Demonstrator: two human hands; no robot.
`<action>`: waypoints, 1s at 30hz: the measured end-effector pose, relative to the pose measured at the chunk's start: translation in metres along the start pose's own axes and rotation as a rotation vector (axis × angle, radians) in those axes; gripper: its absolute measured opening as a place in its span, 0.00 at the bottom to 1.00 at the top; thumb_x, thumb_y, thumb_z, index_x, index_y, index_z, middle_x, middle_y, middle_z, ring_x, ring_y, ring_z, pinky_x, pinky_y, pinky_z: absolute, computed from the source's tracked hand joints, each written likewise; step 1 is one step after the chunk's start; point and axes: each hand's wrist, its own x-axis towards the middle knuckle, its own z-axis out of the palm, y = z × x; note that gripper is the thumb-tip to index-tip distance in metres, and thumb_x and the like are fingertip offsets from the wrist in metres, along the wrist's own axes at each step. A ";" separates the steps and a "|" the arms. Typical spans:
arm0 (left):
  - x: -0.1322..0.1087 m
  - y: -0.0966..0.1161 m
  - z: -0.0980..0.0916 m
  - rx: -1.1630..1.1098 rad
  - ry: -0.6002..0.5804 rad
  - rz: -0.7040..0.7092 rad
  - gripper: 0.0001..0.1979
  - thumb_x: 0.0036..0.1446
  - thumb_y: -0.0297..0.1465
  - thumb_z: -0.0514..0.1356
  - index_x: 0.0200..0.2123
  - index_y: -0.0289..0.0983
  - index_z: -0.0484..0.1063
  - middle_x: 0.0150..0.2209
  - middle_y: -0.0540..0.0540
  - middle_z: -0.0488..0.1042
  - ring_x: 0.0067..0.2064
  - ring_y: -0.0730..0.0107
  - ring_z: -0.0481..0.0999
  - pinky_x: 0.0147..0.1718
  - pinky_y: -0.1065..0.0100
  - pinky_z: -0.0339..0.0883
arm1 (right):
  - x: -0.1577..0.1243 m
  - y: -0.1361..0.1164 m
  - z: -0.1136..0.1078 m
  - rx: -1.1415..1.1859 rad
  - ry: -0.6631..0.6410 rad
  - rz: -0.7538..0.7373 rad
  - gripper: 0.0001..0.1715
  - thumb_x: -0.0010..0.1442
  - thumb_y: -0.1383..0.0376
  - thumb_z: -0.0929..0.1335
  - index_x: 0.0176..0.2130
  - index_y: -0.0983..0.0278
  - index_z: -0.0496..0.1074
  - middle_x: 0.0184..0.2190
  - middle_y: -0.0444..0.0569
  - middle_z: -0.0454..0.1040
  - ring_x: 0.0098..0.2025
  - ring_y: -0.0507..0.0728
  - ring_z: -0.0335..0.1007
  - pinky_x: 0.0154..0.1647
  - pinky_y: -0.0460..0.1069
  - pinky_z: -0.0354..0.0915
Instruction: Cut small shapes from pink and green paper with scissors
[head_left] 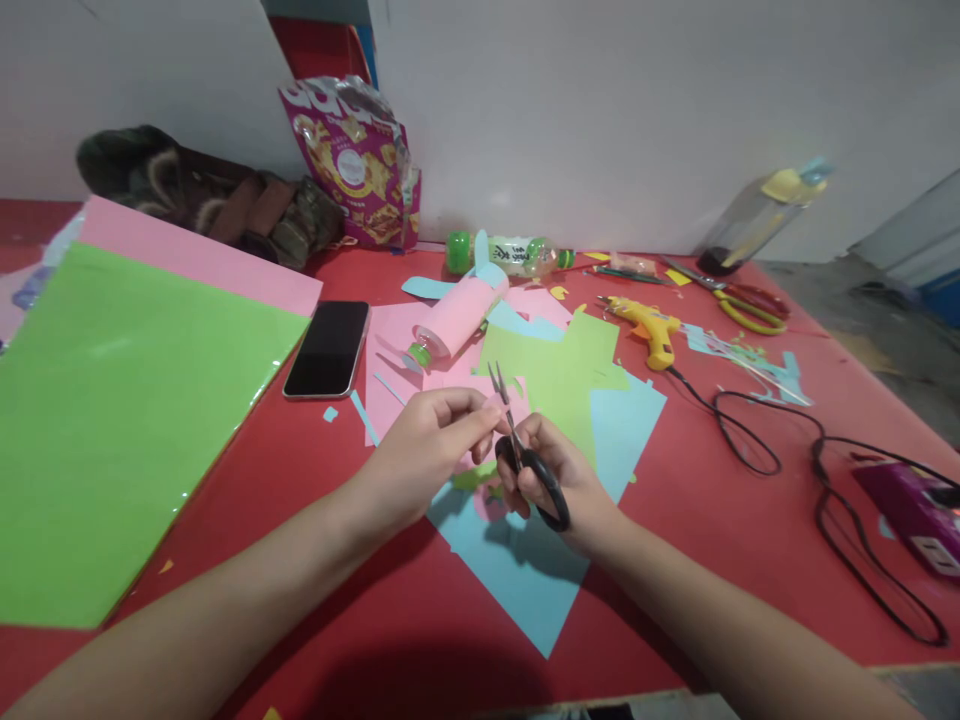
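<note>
My right hand [559, 480] grips black-handled scissors [525, 450], blades pointing up and slightly apart. My left hand [431, 440] is closed in a pinch right at the blades, holding a small pink paper piece [517, 398] that is mostly hidden by the fingers. Both hands hover over a light blue sheet [525, 570] and a green sheet [559, 375] on the red table [675, 500]. Behind them lies a bottle wrapped in pink paper [454, 318].
A black phone [328, 348] lies to the left, beside large green [112, 400] and pink [187, 255] sheets. A yellow glue gun [649, 325] with its black cord [787, 450], other scissors [742, 305], a green-capped bottle [510, 253], a snack bag [356, 160] and paper scraps lie around.
</note>
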 end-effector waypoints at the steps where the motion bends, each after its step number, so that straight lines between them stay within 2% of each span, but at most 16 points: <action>1: 0.001 0.000 -0.001 0.023 0.003 0.003 0.12 0.51 0.30 0.53 0.17 0.34 0.61 0.15 0.54 0.59 0.21 0.80 0.59 0.22 0.75 0.54 | 0.000 0.000 0.000 -0.001 0.003 0.003 0.23 0.43 0.53 0.70 0.26 0.62 0.54 0.18 0.36 0.59 0.15 0.44 0.55 0.15 0.41 0.51; 6: 0.005 0.000 -0.006 0.184 -0.068 0.010 0.12 0.50 0.30 0.53 0.17 0.34 0.61 0.15 0.54 0.59 0.21 0.79 0.58 0.21 0.75 0.53 | 0.003 0.004 -0.003 0.033 0.082 -0.010 0.23 0.43 0.54 0.70 0.27 0.61 0.53 0.18 0.35 0.60 0.15 0.45 0.58 0.15 0.42 0.55; 10: 0.007 0.003 -0.010 0.370 -0.205 -0.040 0.12 0.50 0.30 0.52 0.17 0.34 0.60 0.16 0.54 0.60 0.20 0.79 0.59 0.20 0.75 0.51 | 0.005 0.006 -0.003 0.122 0.147 -0.095 0.25 0.41 0.56 0.72 0.29 0.60 0.54 0.21 0.36 0.62 0.19 0.46 0.60 0.18 0.43 0.57; 15: 0.008 0.004 -0.015 0.616 -0.404 -0.051 0.11 0.49 0.30 0.51 0.18 0.33 0.63 0.16 0.54 0.61 0.19 0.80 0.57 0.18 0.76 0.48 | 0.007 0.003 -0.002 0.114 0.232 -0.119 0.24 0.39 0.68 0.73 0.28 0.60 0.54 0.22 0.36 0.62 0.24 0.46 0.60 0.24 0.42 0.59; 19: 0.009 0.003 -0.017 0.778 -0.515 0.006 0.12 0.50 0.30 0.49 0.20 0.32 0.67 0.19 0.52 0.66 0.20 0.80 0.57 0.19 0.76 0.48 | 0.006 0.001 0.000 0.093 0.156 -0.079 0.25 0.38 0.73 0.73 0.28 0.60 0.53 0.22 0.35 0.62 0.24 0.46 0.59 0.24 0.42 0.57; 21: 0.009 0.002 -0.018 0.827 -0.551 0.026 0.12 0.50 0.30 0.50 0.20 0.32 0.67 0.18 0.52 0.65 0.20 0.80 0.56 0.19 0.76 0.48 | 0.005 0.001 0.000 0.064 0.121 -0.053 0.26 0.38 0.74 0.72 0.29 0.60 0.54 0.22 0.35 0.62 0.23 0.45 0.59 0.22 0.41 0.56; 25: 0.010 0.000 -0.021 0.870 -0.618 0.077 0.12 0.51 0.30 0.50 0.20 0.32 0.66 0.18 0.52 0.61 0.21 0.79 0.57 0.20 0.76 0.50 | 0.003 0.001 0.001 0.021 0.069 -0.029 0.26 0.37 0.76 0.72 0.29 0.61 0.54 0.23 0.36 0.61 0.24 0.45 0.59 0.24 0.41 0.57; 28: 0.011 -0.001 -0.023 0.877 -0.669 0.110 0.11 0.51 0.29 0.50 0.23 0.31 0.68 0.19 0.52 0.63 0.22 0.79 0.60 0.21 0.76 0.52 | 0.003 0.000 0.000 0.004 0.050 -0.024 0.27 0.36 0.77 0.72 0.29 0.61 0.54 0.23 0.36 0.60 0.25 0.46 0.60 0.25 0.42 0.57; 30: 0.012 -0.001 -0.024 0.884 -0.664 0.125 0.11 0.51 0.30 0.50 0.23 0.31 0.69 0.19 0.51 0.64 0.22 0.79 0.61 0.21 0.76 0.52 | 0.003 0.000 0.000 0.017 0.068 -0.031 0.27 0.36 0.76 0.72 0.29 0.60 0.53 0.23 0.36 0.60 0.24 0.46 0.59 0.24 0.42 0.57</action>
